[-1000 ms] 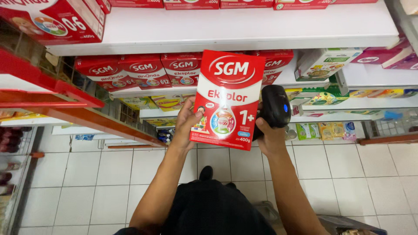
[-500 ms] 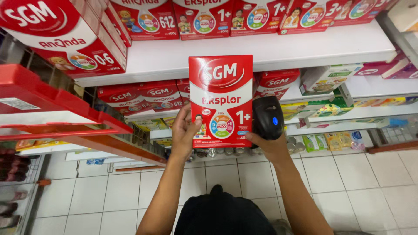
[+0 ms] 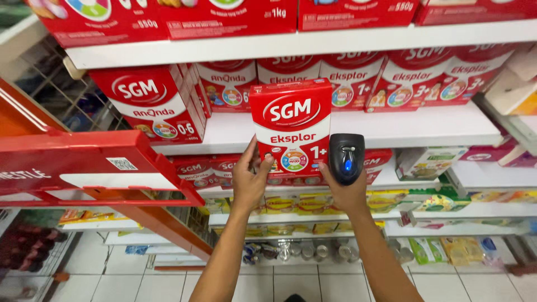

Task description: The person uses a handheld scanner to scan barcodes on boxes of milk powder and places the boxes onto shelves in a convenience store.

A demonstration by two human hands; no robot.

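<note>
Left hand [image 3: 250, 180] has its grip wrapped round the lower edge of a tall red cardboard milk-powder box [image 3: 291, 131], held upright in front of the white shelf [image 3: 425, 127]. Right hand [image 3: 348, 193] is clenched on a black handheld scanner [image 3: 346, 158], touching the box's right side.

White shelves [image 3: 391, 126] w/ red boxes [image 3: 151, 100], white tile floor [image 3: 128, 279], red rack [image 3: 84, 168] at left, bright even light.

Top shelf [image 3: 313, 43]: white board across the upper frame, red cartons standing along it.
Middle shelf [image 3: 425, 126]: more red cartons in a row, centre and right.
Red rack [image 3: 84, 168]: left of frame, jutting forward.
Lower shelves [image 3: 458, 215]: yellow and green packets, right.
Floor [image 3: 291, 282]: white tiles, bottom.
</note>
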